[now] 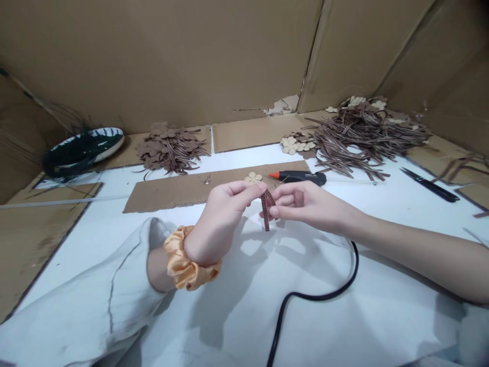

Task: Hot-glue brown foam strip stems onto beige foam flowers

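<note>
closest to the camera, a loose pale grey fabric sleeve [87, 285] covers the left arm at the lower left of the white paper-topped counter [382, 326], and a thin black power cable [305, 295] curves toward the near edge. a shiny orange satin scrunchie [187, 260] circles the left wrist. the left hand [229, 204] and right hand [305, 201] meet near the counter's middle, fingertips together, clamped on a narrow brown checked ribbon [266, 209]. the ribbon is folded into a small loop, with the fold at the top and its long axis nearly upright, tilted slightly, and the ends hang toward the near edge. the shared pinch seems to hold the fold closed and keep it off the counter.

at the far left, a green-and-white oval dish [86, 150] holds dark green feathery strands. a long clear glue stick [64, 202] lies nearer the left edge. further right are a heap of brown flower cut-outs [168, 148] and a long corrugated cardboard strip [183, 191], with a cream flower cut-out [253, 177] on it. just beyond lies a black glue gun [300, 178] with an orange nozzle. a mass of thin brown strips [367, 135] fills the far right corner, and black-handled scissors [430, 184] lie near the right edge.
</note>
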The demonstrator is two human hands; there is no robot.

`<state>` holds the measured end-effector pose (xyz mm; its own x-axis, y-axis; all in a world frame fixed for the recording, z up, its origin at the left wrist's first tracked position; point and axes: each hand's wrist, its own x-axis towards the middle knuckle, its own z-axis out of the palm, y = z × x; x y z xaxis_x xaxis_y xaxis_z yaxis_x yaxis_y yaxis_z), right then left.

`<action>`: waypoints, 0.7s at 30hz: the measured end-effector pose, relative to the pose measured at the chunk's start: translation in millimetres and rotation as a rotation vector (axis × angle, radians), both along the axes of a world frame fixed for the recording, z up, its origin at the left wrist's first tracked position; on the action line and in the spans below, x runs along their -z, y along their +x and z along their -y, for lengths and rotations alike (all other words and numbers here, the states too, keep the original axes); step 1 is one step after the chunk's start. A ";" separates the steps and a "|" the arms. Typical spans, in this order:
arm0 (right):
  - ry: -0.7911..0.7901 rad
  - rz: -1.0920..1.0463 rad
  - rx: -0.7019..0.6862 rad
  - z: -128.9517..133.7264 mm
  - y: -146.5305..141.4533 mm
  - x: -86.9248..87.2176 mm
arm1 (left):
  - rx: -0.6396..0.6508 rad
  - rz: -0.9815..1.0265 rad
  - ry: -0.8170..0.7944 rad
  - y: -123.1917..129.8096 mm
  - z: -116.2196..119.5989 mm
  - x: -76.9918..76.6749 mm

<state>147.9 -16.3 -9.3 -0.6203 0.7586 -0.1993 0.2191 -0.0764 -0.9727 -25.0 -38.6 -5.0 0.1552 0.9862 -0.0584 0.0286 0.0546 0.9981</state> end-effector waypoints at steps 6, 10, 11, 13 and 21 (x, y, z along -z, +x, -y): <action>-0.089 -0.038 0.012 1.1 -0.8 0.9 | -0.100 0.012 -0.009 -0.2 -6.1 -0.7; -0.123 -0.029 0.043 1.1 -0.9 2.8 | -0.119 -0.003 -0.018 1.0 -6.8 1.6; -0.117 -0.025 0.037 1.1 -0.8 3.1 | -0.116 -0.012 -0.017 1.5 -6.5 1.9; -0.105 -0.031 0.025 1.1 -0.8 3.4 | -0.125 -0.024 -0.015 2.3 -6.1 2.0; -0.229 -0.056 0.064 2.4 -2.5 2.6 | -0.195 -0.015 -0.021 3.3 -8.3 1.5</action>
